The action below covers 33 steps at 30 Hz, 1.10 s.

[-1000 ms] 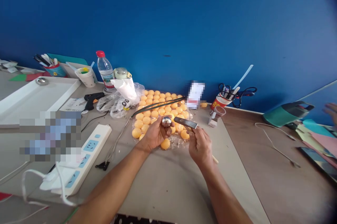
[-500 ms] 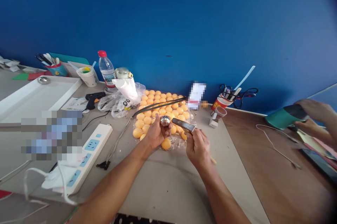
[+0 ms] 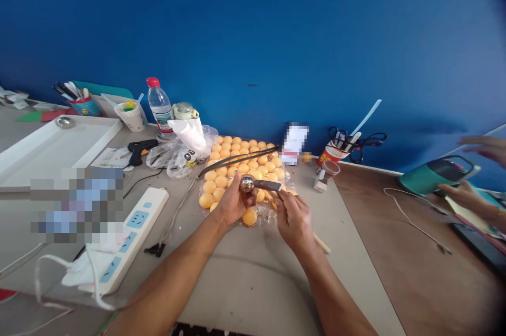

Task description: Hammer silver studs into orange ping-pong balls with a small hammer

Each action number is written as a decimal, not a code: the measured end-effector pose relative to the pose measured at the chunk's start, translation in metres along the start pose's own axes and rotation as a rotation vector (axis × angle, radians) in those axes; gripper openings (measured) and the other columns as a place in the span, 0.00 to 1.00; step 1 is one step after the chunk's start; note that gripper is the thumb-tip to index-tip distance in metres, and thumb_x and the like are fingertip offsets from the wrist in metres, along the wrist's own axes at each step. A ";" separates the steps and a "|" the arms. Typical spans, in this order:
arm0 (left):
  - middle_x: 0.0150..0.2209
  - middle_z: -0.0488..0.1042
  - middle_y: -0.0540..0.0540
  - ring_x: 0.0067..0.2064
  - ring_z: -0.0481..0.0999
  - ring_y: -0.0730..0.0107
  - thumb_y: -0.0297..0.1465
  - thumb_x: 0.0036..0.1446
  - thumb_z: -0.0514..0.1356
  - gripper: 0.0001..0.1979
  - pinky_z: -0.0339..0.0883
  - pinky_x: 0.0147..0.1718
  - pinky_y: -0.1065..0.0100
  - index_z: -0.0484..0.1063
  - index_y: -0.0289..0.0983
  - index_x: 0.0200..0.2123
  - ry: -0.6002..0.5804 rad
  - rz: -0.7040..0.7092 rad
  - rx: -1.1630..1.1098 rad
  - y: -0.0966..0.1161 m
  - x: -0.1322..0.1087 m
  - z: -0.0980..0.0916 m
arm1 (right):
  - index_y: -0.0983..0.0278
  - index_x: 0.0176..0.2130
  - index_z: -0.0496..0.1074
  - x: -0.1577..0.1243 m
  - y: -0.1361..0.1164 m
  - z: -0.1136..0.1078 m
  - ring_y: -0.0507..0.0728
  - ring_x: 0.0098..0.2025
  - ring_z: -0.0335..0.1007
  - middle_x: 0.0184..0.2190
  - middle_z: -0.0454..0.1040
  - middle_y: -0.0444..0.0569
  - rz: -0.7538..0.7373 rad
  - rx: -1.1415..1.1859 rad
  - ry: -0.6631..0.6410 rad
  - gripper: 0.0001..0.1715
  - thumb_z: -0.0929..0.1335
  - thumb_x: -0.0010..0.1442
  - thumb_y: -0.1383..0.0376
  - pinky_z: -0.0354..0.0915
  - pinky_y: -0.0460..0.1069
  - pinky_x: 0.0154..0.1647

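Now, left hand (image 3: 233,203): closed on a silver ball (image 3: 247,184), pinched at the fingertips and held up just above the counter (image 3: 253,273).
Right hand (image 3: 292,217): gripping a flat metal tool (image 3: 269,185) by its near end. The far tip touches the ball's right side, and I cannot tell whether the tool has a sharp edge.
Below the ball: a clear bag of orange balls (image 3: 221,180) with a black strip (image 3: 237,159) lying across it.
Slip risk: the ball is smooth and round, so the tip could skate off it. The left thumb and fingers sit right beside the contact point and would likely take the hit.
Drop risk: the hold is only a fingertip pinch. A sideways push from the tool could pop the ball loose, and it might roll in among the orange balls or off the counter edge.
Bag risk: a downward slip could tear the thin plastic and scatter the balls.
Clutter: a wooden stick (image 3: 322,244) lies just beside the right wrist and could be knocked. The power strip (image 3: 136,220) lies well apart to the left.
Neighbour: another person's hand (image 3: 460,194) is at a teal container (image 3: 430,175) far to the right — interference looks unlikely.
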<state>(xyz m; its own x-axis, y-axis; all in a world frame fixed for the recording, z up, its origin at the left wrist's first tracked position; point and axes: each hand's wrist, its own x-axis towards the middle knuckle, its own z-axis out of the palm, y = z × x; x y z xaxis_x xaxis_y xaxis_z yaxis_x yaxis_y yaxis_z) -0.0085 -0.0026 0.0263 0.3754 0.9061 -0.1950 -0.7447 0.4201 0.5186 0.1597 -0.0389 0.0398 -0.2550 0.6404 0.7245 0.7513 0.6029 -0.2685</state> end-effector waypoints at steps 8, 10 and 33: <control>0.21 0.69 0.50 0.22 0.65 0.78 0.50 0.51 0.63 0.22 0.55 0.19 0.77 0.68 0.35 0.32 0.032 0.015 0.058 -0.004 0.000 0.001 | 0.65 0.47 0.70 0.002 -0.004 -0.002 0.57 0.30 0.71 0.32 0.77 0.52 -0.027 -0.021 -0.016 0.14 0.60 0.64 0.70 0.65 0.49 0.32; 0.21 0.69 0.50 0.21 0.64 0.79 0.50 0.50 0.63 0.22 0.55 0.19 0.77 0.67 0.35 0.31 0.033 0.023 0.062 -0.003 -0.001 0.002 | 0.65 0.46 0.70 0.001 -0.004 -0.002 0.57 0.29 0.70 0.32 0.77 0.52 -0.008 -0.020 0.003 0.13 0.60 0.64 0.70 0.65 0.50 0.31; 0.21 0.69 0.51 0.21 0.68 0.77 0.43 0.49 0.67 0.17 0.57 0.18 0.78 0.69 0.34 0.30 0.094 0.041 0.027 0.002 -0.003 0.004 | 0.65 0.46 0.68 0.000 -0.009 -0.002 0.56 0.28 0.70 0.31 0.77 0.51 -0.029 -0.017 -0.009 0.11 0.60 0.65 0.70 0.65 0.50 0.30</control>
<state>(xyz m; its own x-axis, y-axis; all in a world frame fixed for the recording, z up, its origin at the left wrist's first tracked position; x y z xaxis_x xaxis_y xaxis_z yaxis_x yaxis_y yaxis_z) -0.0092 -0.0044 0.0308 0.2900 0.9238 -0.2499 -0.7430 0.3819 0.5497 0.1542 -0.0452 0.0441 -0.2826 0.6269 0.7260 0.7536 0.6134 -0.2364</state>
